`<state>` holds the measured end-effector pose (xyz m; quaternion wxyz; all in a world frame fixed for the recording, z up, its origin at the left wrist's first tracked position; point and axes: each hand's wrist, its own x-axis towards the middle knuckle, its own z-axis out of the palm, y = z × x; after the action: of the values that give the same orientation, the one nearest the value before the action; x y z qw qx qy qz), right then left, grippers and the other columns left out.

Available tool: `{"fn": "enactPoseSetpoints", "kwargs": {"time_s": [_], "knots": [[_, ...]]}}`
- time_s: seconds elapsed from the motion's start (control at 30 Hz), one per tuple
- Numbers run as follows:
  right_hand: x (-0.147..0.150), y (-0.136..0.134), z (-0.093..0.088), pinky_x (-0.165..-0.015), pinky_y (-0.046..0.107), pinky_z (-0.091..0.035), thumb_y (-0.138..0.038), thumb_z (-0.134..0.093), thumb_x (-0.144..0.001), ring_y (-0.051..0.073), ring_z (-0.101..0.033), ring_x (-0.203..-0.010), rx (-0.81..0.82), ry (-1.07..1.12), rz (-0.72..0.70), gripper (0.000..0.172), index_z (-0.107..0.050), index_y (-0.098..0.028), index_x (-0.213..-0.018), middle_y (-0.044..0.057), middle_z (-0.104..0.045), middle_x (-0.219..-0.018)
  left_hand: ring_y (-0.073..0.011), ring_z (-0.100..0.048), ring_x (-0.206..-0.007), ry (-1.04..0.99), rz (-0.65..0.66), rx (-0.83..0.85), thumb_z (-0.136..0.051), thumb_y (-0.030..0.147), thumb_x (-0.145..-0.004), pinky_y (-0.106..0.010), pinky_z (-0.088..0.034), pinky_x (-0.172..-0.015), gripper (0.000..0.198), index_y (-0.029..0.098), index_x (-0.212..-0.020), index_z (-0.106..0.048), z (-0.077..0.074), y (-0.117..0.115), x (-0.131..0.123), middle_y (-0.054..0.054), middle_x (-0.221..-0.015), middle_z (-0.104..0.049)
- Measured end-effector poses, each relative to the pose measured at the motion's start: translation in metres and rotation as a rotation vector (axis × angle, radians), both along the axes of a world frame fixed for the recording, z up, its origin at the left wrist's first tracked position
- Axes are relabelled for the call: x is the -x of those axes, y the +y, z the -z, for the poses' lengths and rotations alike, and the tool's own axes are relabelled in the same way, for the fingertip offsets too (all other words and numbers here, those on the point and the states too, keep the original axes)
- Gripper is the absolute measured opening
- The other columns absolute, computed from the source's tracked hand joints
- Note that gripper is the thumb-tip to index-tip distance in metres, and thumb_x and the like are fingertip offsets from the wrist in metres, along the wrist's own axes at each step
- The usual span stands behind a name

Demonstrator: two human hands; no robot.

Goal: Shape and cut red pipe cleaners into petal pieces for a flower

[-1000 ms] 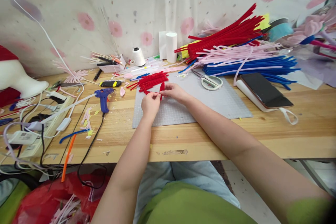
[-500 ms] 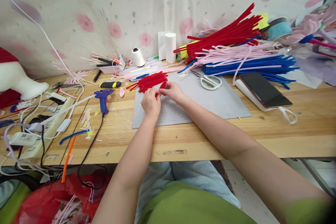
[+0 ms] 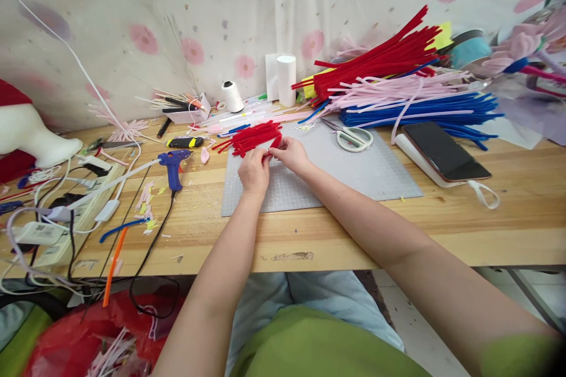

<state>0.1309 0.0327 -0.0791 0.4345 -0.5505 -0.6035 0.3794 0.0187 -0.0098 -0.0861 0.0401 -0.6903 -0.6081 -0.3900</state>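
Note:
My left hand point(image 3: 254, 171) and my right hand point(image 3: 290, 156) meet over the left part of a grey cutting mat point(image 3: 327, 182). Between their fingertips is a short red pipe cleaner point(image 3: 276, 142), its upper end sticking up beside my right fingers. Both hands are closed in a pinch on it, and the fingers cover most of its length. Just behind my hands lies a pile of cut red pipe cleaners point(image 3: 259, 134). Scissors point(image 3: 354, 137) with pale handles rest on the back of the mat, right of my right hand.
A blue glue gun point(image 3: 174, 168) and a yellow-black utility knife point(image 3: 184, 142) lie to the left. Corded chargers crowd a power strip point(image 3: 57, 247). Long red point(image 3: 375, 62), pink and blue point(image 3: 415, 111) pipe cleaner bundles fill the back right, behind a phone point(image 3: 446, 151).
Hands stay in nearly the same spot. The red piece has tilted slightly between the fingertips, and the fingers have shifted a little.

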Motion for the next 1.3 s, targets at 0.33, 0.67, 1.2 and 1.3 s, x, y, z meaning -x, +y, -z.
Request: {"fn": "enactPoseSetpoints", "kwargs": {"time_s": [0.33, 0.67, 1.2, 1.3], "knots": [[0.003, -0.007, -0.009, -0.066, 0.027, -0.042, -0.023, -0.058, -0.068, 0.013, -0.056, -0.065, -0.037, -0.196, 0.027, 0.008, -0.055, -0.016, -0.071, 0.001, -0.061, -0.069, -0.0184, -0.055, -0.083, 0.036, -0.022, 0.02, -0.044, 0.02, -0.083, -0.03, -0.04, -0.074, 0.016, 0.021, -0.075, -0.057, -0.002, -0.001, -0.005, -0.006, -0.083, -0.061], [-0.004, -0.001, -0.002, -0.064, 0.025, -0.04, -0.016, -0.056, -0.068, 0.011, -0.053, -0.062, -0.048, -0.126, -0.093, 0.006, -0.05, -0.017, -0.068, -0.001, -0.058, -0.066, -0.0146, -0.057, -0.068, -0.398, 0.032, 0.255, -0.058, 0.022, -0.072, -0.027, -0.041, -0.068, 0.005, 0.019, -0.069, -0.06, -0.006, 0.0, -0.004, -0.002, -0.072, -0.064], [-0.006, 0.008, 0.008, -0.061, 0.024, -0.042, -0.016, -0.059, -0.065, 0.01, -0.05, -0.059, -0.048, 0.139, -0.367, 0.012, -0.047, -0.017, -0.067, -0.003, -0.053, -0.062, -0.008, -0.053, -0.049, -0.976, 0.148, 0.527, -0.069, 0.017, -0.057, -0.021, -0.042, -0.055, 0.015, 0.014, -0.061, -0.055, -0.006, 0.011, 0.01, 0.002, -0.053, -0.059], [-0.007, 0.008, 0.006, -0.062, 0.023, -0.042, -0.015, -0.06, -0.065, 0.009, -0.05, -0.058, -0.02, 0.244, -0.425, 0.014, -0.046, -0.017, -0.066, -0.004, -0.052, -0.061, -0.0085, -0.056, -0.052, -1.056, 0.162, 0.506, -0.067, 0.013, -0.058, -0.023, -0.044, -0.059, 0.023, 0.016, -0.073, -0.051, -0.01, 0.008, 0.008, 0.004, -0.056, -0.059]]}}
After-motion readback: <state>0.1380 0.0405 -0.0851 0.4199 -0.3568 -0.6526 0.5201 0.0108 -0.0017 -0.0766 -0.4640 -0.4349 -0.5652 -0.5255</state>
